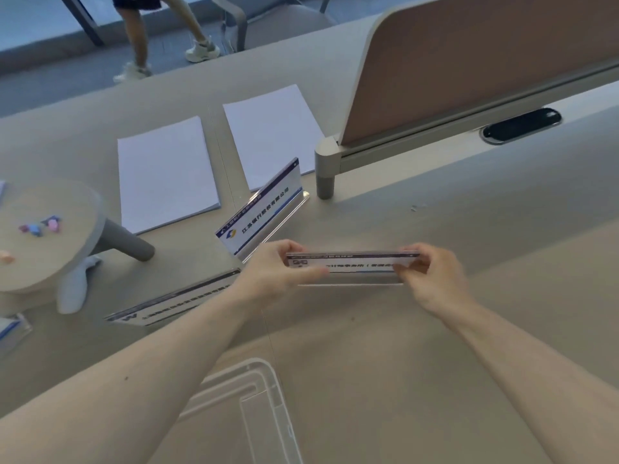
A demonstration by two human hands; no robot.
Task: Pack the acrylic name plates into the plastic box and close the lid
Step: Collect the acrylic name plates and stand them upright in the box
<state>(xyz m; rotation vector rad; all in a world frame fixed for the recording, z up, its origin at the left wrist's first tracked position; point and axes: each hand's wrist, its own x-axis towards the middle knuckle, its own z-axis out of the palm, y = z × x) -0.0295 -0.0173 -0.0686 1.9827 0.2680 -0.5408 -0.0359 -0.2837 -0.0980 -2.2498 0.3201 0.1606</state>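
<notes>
I hold one acrylic name plate (351,264) level above the table, my left hand (278,266) gripping its left end and my right hand (432,272) its right end. A second name plate (259,209) stands upright on the table just beyond my left hand. A third name plate (174,301) lies left of my left forearm, partly hidden by it. The edge of another plate (11,328) shows at the far left. The clear plastic box (264,396) sits near me at the bottom of the view, between my forearms.
Two stacks of white paper (167,172) (271,132) lie further back. A small round stand (43,236) with small coloured items sits at left. A desk divider panel (469,61) rises at right on a post (325,172). A person's legs are beyond the table.
</notes>
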